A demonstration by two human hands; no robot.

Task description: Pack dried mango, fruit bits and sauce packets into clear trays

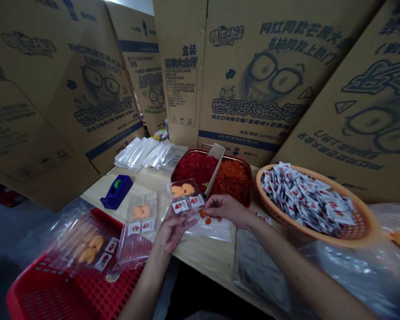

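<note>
My left hand (171, 229) grips the lower left side of a clear plastic tray (190, 181), tilted above the table. In its upper part lie orange mango-shaped sweets (183, 190), with two printed sachets (180, 206) below them. My right hand (226, 209) reaches in from the right, its fingertips closed at the tray's lower end among small orange candy pieces (208, 220). Just beyond is a red-rimmed tub (252, 184), parted by a cardboard strip (216, 168) into red pieces (196, 167) and orange pieces (232, 180).
At right, an orange basket (375, 231) holds many sachets (306, 200). A red crate (23, 289) with packed trays (93, 249) stands lower left; another filled tray (142, 213) overlaps its edge. A blue tape dispenser (117, 192) and clear bags (142, 153) sit behind. Large cartons (253, 89) wall the back.
</note>
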